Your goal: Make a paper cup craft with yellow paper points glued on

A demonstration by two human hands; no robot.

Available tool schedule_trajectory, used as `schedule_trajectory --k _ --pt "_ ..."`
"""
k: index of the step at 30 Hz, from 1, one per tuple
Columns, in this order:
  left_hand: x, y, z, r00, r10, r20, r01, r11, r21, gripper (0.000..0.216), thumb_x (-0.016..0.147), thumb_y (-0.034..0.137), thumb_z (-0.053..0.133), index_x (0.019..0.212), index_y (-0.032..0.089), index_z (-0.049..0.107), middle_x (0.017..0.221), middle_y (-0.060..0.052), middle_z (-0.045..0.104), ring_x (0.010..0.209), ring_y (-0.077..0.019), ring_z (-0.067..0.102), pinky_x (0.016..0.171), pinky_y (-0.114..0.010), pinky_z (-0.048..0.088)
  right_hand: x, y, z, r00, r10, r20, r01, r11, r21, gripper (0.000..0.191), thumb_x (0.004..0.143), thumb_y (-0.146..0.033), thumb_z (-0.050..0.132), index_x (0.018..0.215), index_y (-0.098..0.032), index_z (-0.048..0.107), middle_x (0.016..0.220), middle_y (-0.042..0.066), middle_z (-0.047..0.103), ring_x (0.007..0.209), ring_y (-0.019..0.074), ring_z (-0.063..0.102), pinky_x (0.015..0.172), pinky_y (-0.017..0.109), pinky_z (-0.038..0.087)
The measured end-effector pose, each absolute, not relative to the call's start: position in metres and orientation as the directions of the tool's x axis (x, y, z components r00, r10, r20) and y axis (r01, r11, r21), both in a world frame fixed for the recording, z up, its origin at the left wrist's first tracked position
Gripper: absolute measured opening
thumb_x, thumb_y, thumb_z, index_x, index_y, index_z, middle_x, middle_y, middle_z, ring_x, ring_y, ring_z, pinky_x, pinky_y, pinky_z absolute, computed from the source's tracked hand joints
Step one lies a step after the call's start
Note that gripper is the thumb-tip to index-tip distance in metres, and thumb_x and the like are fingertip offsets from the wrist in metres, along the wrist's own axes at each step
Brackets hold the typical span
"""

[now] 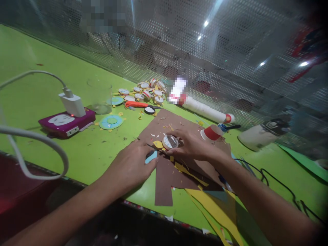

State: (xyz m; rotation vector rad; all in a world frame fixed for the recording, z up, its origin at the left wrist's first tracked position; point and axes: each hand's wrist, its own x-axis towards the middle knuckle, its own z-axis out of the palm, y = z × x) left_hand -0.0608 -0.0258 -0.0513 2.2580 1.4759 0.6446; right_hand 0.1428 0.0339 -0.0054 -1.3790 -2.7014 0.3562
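My right hand [188, 145] grips a small round disc [170, 142], like a cut-off paper cup bottom, between thumb and fingers. A yellow paper shape [158, 144], like a fish or bird head, sits at its left side. My left hand [130, 162] rests palm down at the left edge of the brown paper [164, 191], thumb apart from the fingers; some fingertips are hidden. A piece of blue paper [151, 157] shows between its thumb and index finger. Yellow paper scraps [191, 173] lie on the brown paper below the disc.
Finished-looking discs [145, 91] are heaped at the back, near an orange-handled cutter [138, 104]. A red paper cup [212, 132], white bottle [256, 136], white tube [205, 108] and glass [101, 99] stand or lie around. At left is a purple socket block [68, 123] with a charger.
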Motion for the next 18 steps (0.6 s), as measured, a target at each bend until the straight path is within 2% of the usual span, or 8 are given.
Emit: schedule_trajectory --k 3,8,12,14,16,18 --pt "-0.061 -0.026 -0.052 0.34 0.923 0.18 0.744 -0.381 0.549 0.028 0.085 0.034 0.044 0.092 0.019 0.066 0.093 -0.01 0.064 0.091 -0.0263 0.055 0.074 -0.037 0.042 0.145 0.03 -0.009 -0.587 0.809 -0.008 0.782 0.565 -0.263 0.062 0.074 -0.044 0.069 0.127 -0.016 0.051 0.116 0.015 0.062 0.1 0.0277 0.06 0.08 0.039 0.049" --pt "-0.061 -0.026 -0.052 0.337 0.922 0.193 0.716 -0.384 0.583 0.028 0.084 0.032 0.044 0.092 0.018 0.068 0.092 -0.01 0.065 0.09 -0.0262 0.056 0.074 -0.037 0.042 0.145 0.022 -0.011 -0.581 0.812 0.061 0.771 0.573 -0.277 0.05 0.075 -0.042 0.069 0.119 -0.021 0.058 0.108 0.012 0.066 0.098 0.0295 0.061 0.077 0.042 0.049" --pt "-0.061 -0.027 -0.046 0.282 0.94 0.193 0.625 -0.333 0.707 0.027 0.082 0.031 0.049 0.094 0.018 0.069 0.095 -0.01 0.066 0.09 -0.0263 0.058 0.077 -0.039 0.042 0.148 0.016 -0.009 -0.559 0.82 0.124 0.763 0.567 -0.31 0.045 0.077 -0.039 0.067 0.117 -0.02 0.059 0.112 0.012 0.066 0.099 0.029 0.062 0.08 0.043 0.05" --pt "-0.059 -0.029 -0.04 0.226 0.967 0.116 0.483 -0.215 0.849 0.028 0.08 0.031 0.053 0.099 0.016 0.068 0.098 -0.01 0.067 0.091 -0.0257 0.059 0.08 -0.039 0.043 0.149 0.01 -0.003 -0.547 0.821 0.165 0.752 0.568 -0.335 0.046 0.079 -0.038 0.065 0.12 -0.019 0.057 0.116 0.011 0.065 0.102 0.0271 0.061 0.083 0.041 0.05" --pt "-0.056 -0.033 -0.032 0.229 0.973 -0.038 0.215 -0.013 0.977 0.033 0.079 0.03 0.056 0.106 0.013 0.065 0.102 -0.012 0.068 0.092 -0.0253 0.061 0.082 -0.038 0.045 0.151 0.001 0.006 -0.539 0.816 0.208 0.719 0.574 -0.392 0.047 0.08 -0.038 0.064 0.122 -0.019 0.056 0.116 0.01 0.065 0.102 0.0248 0.061 0.085 0.039 0.051" --pt "-0.051 -0.039 -0.024 0.327 0.929 -0.171 -0.099 0.214 0.972 0.042 0.079 0.029 0.058 0.117 0.011 0.059 0.107 -0.014 0.067 0.094 -0.0248 0.063 0.084 -0.037 0.046 0.153 -0.01 0.017 -0.525 0.817 0.239 0.668 0.569 -0.479 0.047 0.079 -0.037 0.065 0.122 -0.02 0.056 0.114 0.008 0.066 0.101 0.0232 0.063 0.087 0.038 0.051"
